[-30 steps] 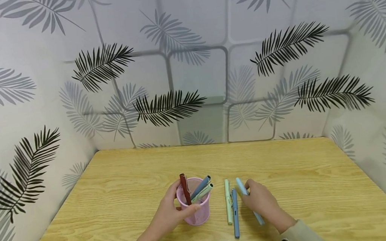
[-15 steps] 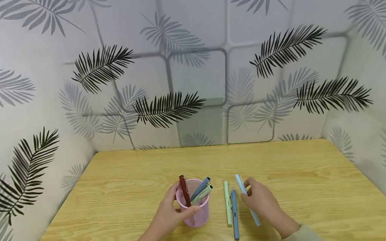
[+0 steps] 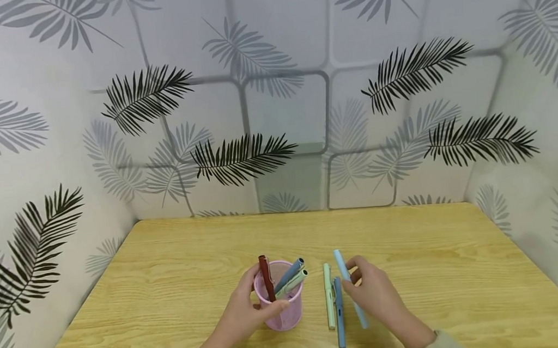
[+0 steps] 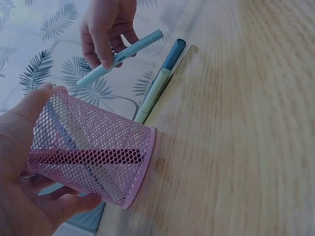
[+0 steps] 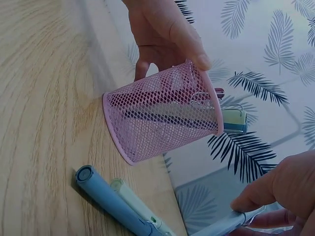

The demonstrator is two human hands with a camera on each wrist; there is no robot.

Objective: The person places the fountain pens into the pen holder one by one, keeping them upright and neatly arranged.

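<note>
My left hand [image 3: 240, 308] grips a pink mesh pen cup [image 3: 287, 316] by its side, thumb near the rim. In the cup lean a dark red pen [image 3: 266, 277], a blue pen [image 3: 289, 273] and a pale green pen [image 3: 293, 283]. To the right, my right hand [image 3: 378, 293] pinches a light blue pen [image 4: 140, 45] between thumb and fingers; the left wrist view shows it raised off the table. Between cup and right hand, another pale green pen [image 3: 329, 301] and a darker blue pen [image 5: 110, 201] lie side by side on the tabletop.
The wooden table [image 3: 168, 270] reaches back to a wall [image 3: 289, 178] with a leaf print. Leaf-patterned surfaces also rise along the left and right sides of the table.
The light blue pen has risen off the table in my right hand and shifted slightly left toward the other pens. My left hand and the cup stay in place.
</note>
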